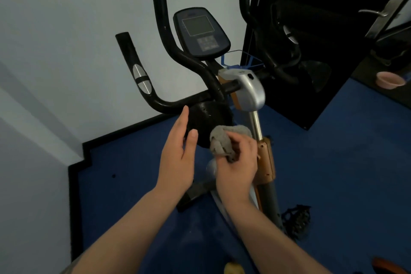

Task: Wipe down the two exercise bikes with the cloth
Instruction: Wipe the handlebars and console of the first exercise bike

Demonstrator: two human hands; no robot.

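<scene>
Right hand point(236, 167) grips a bunched grey cloth point(224, 140), fingers point(233, 154) curled round it, cloth sticking out above the knuckles. Cloth sits against the lower right edge of the black round hub point(208, 122) under the handlebars, just beside the chrome post point(255, 124). Left hand point(179, 158) is held flat and upright, fingers straight and together, holding nothing; fingertips at the hub's left edge, contact can't be confirmed. Thumb points toward the cloth, small gap between the two hands.

Exercise bike point(251, 93) stands on the blue carpeted floor point(333, 162), near the white wall point(66, 51) and its black skirting point(115, 135). Black handlebars point(160, 29) rise left and centre; the left bar has a silver pulse sensor point(140, 78). Console point(201, 31) with grey screen sits above the silver housing. Orange-brown frame cover point(265, 162) runs down below the post, touching the right hand's far side. A black pedal point(297, 218) shows low right.

Right of the bike, a tall black panel point(322, 29) stands close, dark bars of a second machine point(287, 60) in front of it. Pink bowl point(390, 80) on the floor at far right, door handle point(375, 13) above it. Open floor left of the bike up to the skirting, and right of the frame toward the panel's bottom edge.
</scene>
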